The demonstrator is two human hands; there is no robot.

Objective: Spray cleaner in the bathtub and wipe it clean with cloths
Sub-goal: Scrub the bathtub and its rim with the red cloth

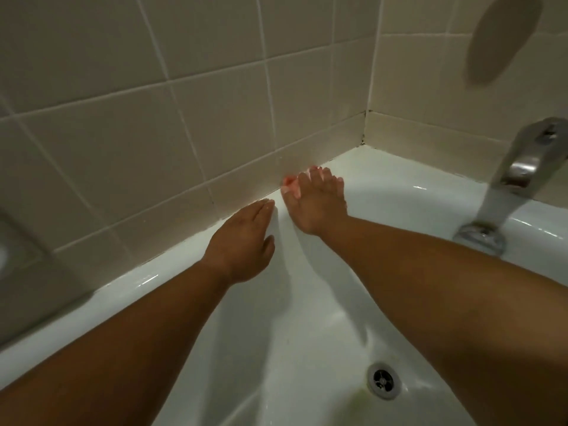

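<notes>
Left hand [242, 241] and right hand [313, 201] lie flat, gripping nothing, on the far tub [123, 290] edge, so rub slowly into the corner.

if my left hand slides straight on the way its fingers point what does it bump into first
Probably the right hand, lying just past the fingertips of the left hand on the tub rim; the tiled wall runs close alongside, so it might graze that first.

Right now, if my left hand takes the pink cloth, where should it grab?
Probably pinch the cloth edge showing left of the right hand, coming along the rim from the left hand side: the right hand covers the rest, and the wall blocks behind.
</notes>
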